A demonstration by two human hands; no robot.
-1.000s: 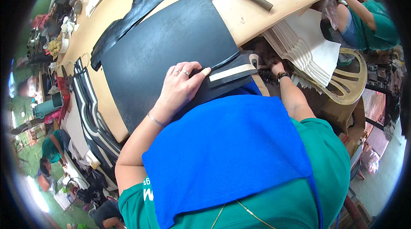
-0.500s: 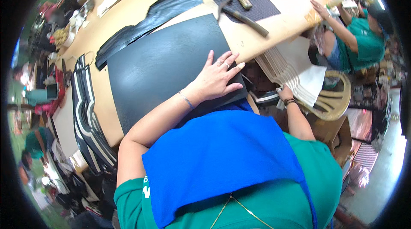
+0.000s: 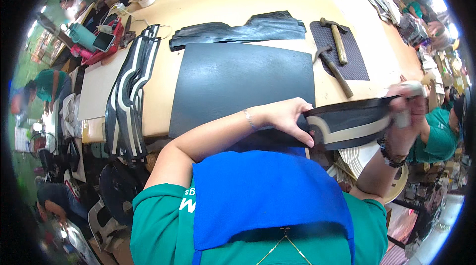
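Observation:
A black leather-like piece (image 3: 357,122) with a curved beige strip along it is held up in front of me, over the near right edge of the table. My left hand (image 3: 290,120) is closed on its left end, thumb below and fingers above. My right hand (image 3: 407,109), blurred by motion, grips the far right end. Left of the piece, a large black board (image 3: 243,84) lies on the table beneath my left hand. Behind the board is a stack of dark leather-like pieces (image 3: 238,32). Similar black pieces with beige strips (image 3: 131,91) hang over the table's near left edge.
Two hammers (image 3: 340,44) (image 3: 337,73) lie on a dark textured mat (image 3: 357,62) at right. Pale strips (image 3: 359,156) rest on a chair (image 3: 399,183) below the right edge. A co-worker in green (image 3: 439,133) is close on the right. A red basket (image 3: 106,49) stands at far left.
My right hand has come up from beside the pale strips at the chair, now with the black piece. My left hand has left the board's surface and taken the piece's other end.

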